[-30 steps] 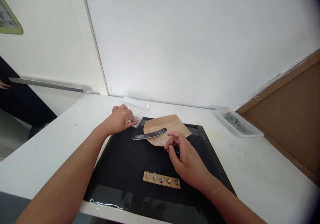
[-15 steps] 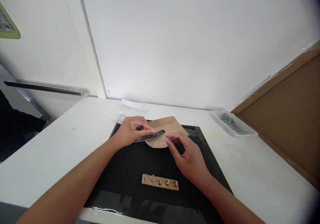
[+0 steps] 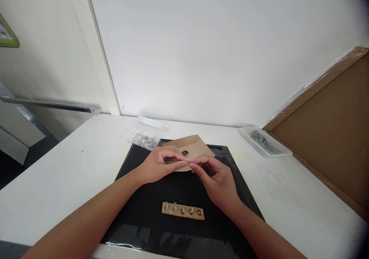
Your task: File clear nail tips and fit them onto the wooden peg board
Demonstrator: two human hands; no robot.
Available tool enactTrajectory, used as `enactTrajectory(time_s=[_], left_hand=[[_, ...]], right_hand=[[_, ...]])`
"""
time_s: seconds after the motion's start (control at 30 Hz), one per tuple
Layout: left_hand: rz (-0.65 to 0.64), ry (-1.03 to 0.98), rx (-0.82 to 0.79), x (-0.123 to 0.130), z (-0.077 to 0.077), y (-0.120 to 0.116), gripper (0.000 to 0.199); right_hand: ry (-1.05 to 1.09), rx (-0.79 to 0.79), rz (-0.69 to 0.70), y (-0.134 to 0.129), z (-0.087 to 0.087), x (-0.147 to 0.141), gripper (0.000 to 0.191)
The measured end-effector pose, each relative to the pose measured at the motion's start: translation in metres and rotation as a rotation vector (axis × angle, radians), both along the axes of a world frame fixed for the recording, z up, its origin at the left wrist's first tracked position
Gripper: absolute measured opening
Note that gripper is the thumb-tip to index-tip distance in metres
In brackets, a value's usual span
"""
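Note:
My left hand [image 3: 165, 163] and my right hand [image 3: 215, 178] meet above the brown paper [image 3: 197, 145], each with thumb and forefinger pinched. Their fingertips come together on a tiny piece, too small to make out. Behind the left fingers a black nail file [image 3: 185, 152] shows in part, seemingly lying on the paper; its middle is covered by the hand. Nearer me, a tan strip [image 3: 183, 211] carries a row of several small stubs, the left ones clear and upright, the others shiny and round. It rests on the black mat [image 3: 150, 201].
A clear plastic pack [image 3: 146, 141] with a dark grid lies behind the mat's left corner, with a clear tray [image 3: 152, 120] further back. On the right stands a white container [image 3: 265, 142] with greenish packets. A white wall [image 3: 184, 51] closes the back; a brown panel [image 3: 325, 132] borders the right.
My left hand has let go of the nail file and moved right, its fingertips now against those of my right hand. The view has shifted slightly.

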State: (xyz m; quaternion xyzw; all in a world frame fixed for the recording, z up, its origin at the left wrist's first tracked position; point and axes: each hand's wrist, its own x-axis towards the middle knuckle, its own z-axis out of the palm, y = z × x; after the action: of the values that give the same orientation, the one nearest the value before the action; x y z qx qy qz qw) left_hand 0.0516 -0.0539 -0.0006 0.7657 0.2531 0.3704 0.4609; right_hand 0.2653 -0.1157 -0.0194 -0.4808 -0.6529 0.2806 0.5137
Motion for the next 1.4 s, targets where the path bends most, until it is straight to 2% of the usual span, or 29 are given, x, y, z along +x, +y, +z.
enactTrajectory(time_s=[0.3,0.53,0.63,0.73,0.87,1.17,1.27,1.4], left_hand=[[0.038,0.058,0.094,0.001,0.002,-0.004,0.017],[0.099,0.051,0.168,0.004,0.003,-0.007,0.012],[0.11,0.06,0.271,0.005,-0.002,-0.006,0.011],[0.156,0.103,0.443,0.006,-0.007,-0.006,0.01],[0.226,0.131,0.587,0.009,-0.011,-0.009,0.012],[0.262,0.11,0.611,0.012,-0.017,-0.008,0.017],[0.268,0.181,0.627,0.01,-0.016,-0.008,0.016],[0.317,0.328,0.681,0.003,-0.012,-0.005,0.02]], right_hand=[[0.158,-0.022,0.024,0.002,-0.003,-0.003,0.013],[0.169,-0.016,0.069,0.0,-0.003,-0.004,0.012],[0.102,0.0,0.05,0.001,-0.005,-0.003,0.015],[0.01,-0.002,-0.02,0.002,-0.007,-0.001,0.021],[-0.009,0.003,-0.082,0.004,-0.007,-0.002,0.024],[-0.113,-0.022,-0.108,0.003,-0.005,-0.007,0.028],[-0.121,-0.046,-0.153,0.002,-0.006,-0.006,0.027],[-0.018,-0.098,-0.172,0.004,-0.007,0.001,0.031]])
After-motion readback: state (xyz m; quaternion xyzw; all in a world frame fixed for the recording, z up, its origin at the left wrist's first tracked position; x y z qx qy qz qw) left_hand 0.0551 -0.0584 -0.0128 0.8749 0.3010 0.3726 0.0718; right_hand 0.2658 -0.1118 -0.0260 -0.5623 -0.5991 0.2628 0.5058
